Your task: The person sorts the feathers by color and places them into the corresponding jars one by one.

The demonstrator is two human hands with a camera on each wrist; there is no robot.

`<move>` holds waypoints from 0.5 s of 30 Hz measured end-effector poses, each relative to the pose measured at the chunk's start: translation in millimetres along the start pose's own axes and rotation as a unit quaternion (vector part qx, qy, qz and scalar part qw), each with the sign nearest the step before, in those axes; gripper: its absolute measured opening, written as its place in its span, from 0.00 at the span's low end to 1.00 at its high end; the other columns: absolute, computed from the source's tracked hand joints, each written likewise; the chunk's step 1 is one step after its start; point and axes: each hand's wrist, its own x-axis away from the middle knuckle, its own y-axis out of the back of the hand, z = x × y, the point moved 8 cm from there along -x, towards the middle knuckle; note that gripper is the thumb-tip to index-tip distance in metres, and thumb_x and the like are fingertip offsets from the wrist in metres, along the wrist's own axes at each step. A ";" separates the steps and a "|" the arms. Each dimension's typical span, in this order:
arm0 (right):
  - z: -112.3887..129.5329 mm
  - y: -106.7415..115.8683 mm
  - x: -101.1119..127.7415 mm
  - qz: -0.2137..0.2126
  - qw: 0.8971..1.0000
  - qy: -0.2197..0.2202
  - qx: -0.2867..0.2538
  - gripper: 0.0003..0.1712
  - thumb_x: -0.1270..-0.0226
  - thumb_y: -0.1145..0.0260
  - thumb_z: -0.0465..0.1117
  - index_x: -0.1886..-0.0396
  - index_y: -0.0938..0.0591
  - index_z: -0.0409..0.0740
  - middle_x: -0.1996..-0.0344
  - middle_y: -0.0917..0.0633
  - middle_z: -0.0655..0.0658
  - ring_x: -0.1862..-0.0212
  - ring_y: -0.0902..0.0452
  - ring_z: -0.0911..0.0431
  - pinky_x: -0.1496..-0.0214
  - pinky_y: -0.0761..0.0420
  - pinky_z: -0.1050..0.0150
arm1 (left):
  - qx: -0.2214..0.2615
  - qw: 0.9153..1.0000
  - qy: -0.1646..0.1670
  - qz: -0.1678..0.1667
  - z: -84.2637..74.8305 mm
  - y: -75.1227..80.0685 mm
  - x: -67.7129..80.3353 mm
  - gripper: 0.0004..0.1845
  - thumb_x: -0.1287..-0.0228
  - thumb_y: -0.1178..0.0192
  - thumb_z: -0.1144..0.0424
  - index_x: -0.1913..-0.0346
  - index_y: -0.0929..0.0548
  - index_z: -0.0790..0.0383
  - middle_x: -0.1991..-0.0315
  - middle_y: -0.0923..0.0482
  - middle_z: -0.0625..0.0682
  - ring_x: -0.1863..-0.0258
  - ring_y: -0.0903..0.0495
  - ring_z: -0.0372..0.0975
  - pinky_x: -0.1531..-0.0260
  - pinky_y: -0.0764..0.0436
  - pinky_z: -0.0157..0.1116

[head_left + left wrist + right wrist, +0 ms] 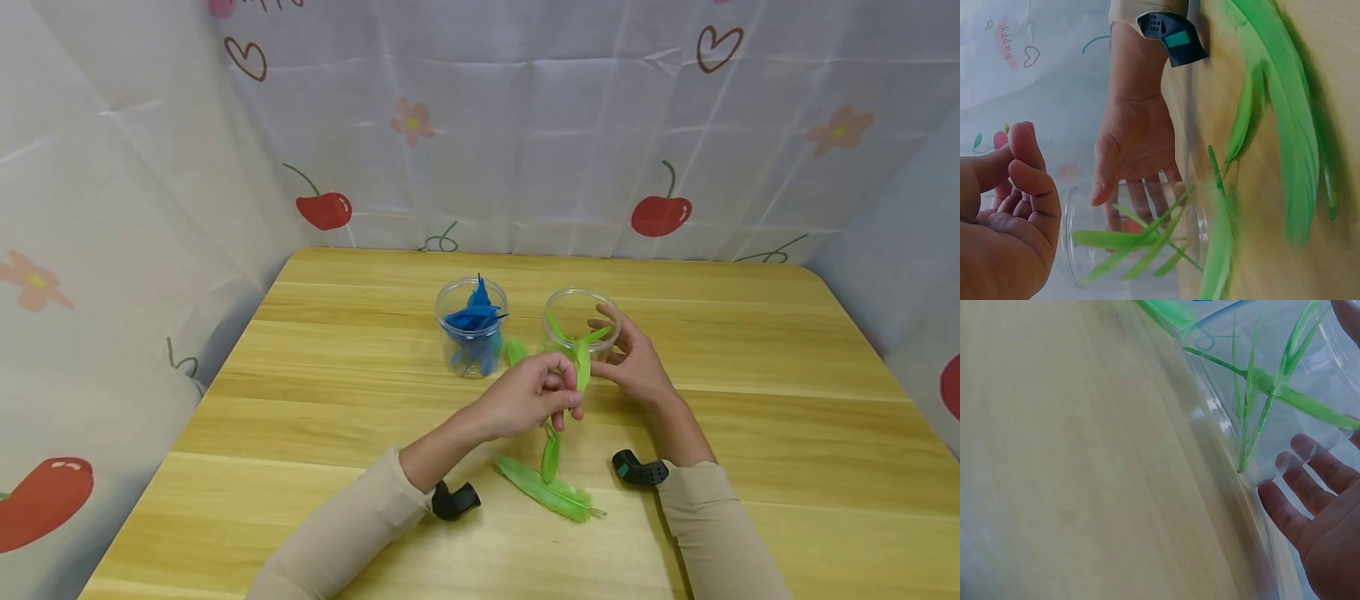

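Note:
A clear plastic jar (pixel 581 296) with several green feathers (pixel 1116 239) in it stands near the middle of the table. My right hand (pixel 637 362) holds its right side, thumb in front and fingers behind; in the right wrist view the fingertips (pixel 1300 447) lie against the wall. In front of the jar is my left hand (pixel 528 396), its fingers loosely bent. I see no feather between thumb and fingers in the left wrist view. A second clear jar (pixel 468 367), holding blue feathers (pixel 476 317), stands to the left.
Loose green feathers (pixel 551 492) lie on the wooden table (pixel 360 333) between my forearms. Another green feather (pixel 515 350) lies between the two jars. Dark wrist devices (pixel 640 468) sit at both cuffs. A patterned cloth (pixel 487 150) hangs behind the table.

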 end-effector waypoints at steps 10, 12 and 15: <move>-1.6 0.1 0.6 0.007 1.000 0.007 -0.011 0.50 0.44 0.30 0.21 0.24 0.43 0.35 0.36 0.31 0.25 0.35 0.35 0.34 0.46 0.26 0.75 | 0.056 0.997 0.008 -0.045 3.8 13.7 -15.3 0.10 0.26 0.46 0.70 0.48 0.22 0.70 0.66 0.16 0.59 0.74 0.19 0.43 0.75 0.24 0.32; -1.5 0.3 0.1 0.007 1.000 0.010 -0.018 0.50 0.45 0.32 0.20 0.24 0.44 0.35 0.36 0.31 0.24 0.35 0.36 0.32 0.47 0.25 0.76 | 0.071 0.996 0.011 -0.051 5.3 14.8 -17.4 0.11 0.27 0.45 0.70 0.46 0.22 0.71 0.63 0.15 0.60 0.72 0.18 0.41 0.71 0.22 0.34; -1.7 0.3 -0.5 0.007 1.000 0.006 -0.022 0.50 0.45 0.32 0.20 0.24 0.44 0.35 0.36 0.31 0.25 0.34 0.37 0.32 0.47 0.25 0.76 | 0.086 0.994 0.012 -0.059 5.5 15.5 -19.6 0.14 0.28 0.43 0.70 0.43 0.23 0.71 0.57 0.17 0.66 0.69 0.16 0.38 0.64 0.18 0.39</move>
